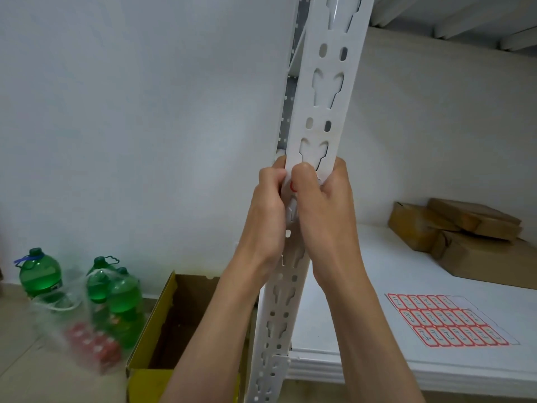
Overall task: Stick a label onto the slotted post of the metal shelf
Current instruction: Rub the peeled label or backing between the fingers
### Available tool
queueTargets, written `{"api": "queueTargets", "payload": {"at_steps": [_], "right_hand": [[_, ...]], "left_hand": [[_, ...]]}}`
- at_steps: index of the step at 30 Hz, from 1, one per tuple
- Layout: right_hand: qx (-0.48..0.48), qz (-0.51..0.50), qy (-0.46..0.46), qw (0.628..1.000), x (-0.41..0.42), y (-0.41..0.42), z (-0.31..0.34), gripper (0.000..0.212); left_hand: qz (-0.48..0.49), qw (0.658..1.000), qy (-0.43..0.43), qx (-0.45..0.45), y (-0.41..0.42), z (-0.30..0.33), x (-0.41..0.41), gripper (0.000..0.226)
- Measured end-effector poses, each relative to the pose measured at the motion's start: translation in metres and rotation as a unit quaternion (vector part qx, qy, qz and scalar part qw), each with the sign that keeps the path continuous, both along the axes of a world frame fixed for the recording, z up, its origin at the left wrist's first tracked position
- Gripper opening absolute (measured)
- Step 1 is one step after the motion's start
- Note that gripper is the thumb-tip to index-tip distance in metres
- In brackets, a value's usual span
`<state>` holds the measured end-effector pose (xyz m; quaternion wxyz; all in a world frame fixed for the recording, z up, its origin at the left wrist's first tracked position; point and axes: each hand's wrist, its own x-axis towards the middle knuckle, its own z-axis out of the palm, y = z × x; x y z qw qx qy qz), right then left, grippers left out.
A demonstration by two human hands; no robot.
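A white slotted post of the metal shelf runs up the middle of the view. Both my hands wrap around it at mid height. My left hand curls round the post's left edge. My right hand grips the right edge, its thumb pressing on the post's face. A red-bordered label shows only as a small red sliver between my thumbs, mostly hidden. A sheet of red-bordered labels lies flat on the white shelf board to the right.
Brown cardboard parcels are stacked at the back right of the shelf. On the floor to the left stand green bottles, a plastic bag with red cans, and an open yellow-edged carton.
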<state>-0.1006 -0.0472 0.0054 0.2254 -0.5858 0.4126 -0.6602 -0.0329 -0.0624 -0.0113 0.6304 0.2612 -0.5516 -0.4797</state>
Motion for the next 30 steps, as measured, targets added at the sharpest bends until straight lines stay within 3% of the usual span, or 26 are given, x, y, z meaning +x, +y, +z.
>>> {"api": "queueTargets", "payload": {"at_steps": [15, 25, 30], "right_hand": [[-0.016, 0.016, -0.041, 0.999, 0.0031, -0.0027, -0.0015, 0.013], [-0.003, 0.014, -0.039, 0.999, 0.0046, -0.002, -0.0002, 0.026], [-0.004, 0.033, -0.062, 0.998, 0.0032, -0.0038, 0.0011, 0.016]], "left_hand": [[-0.025, 1.0, 0.017, 0.002, -0.0009, -0.0014, -0.0027, 0.042], [-0.015, 1.0, 0.018, -0.009, -0.0026, -0.0026, -0.0018, 0.047], [0.002, 1.0, -0.003, -0.011, 0.0019, -0.0014, -0.0007, 0.044]]}}
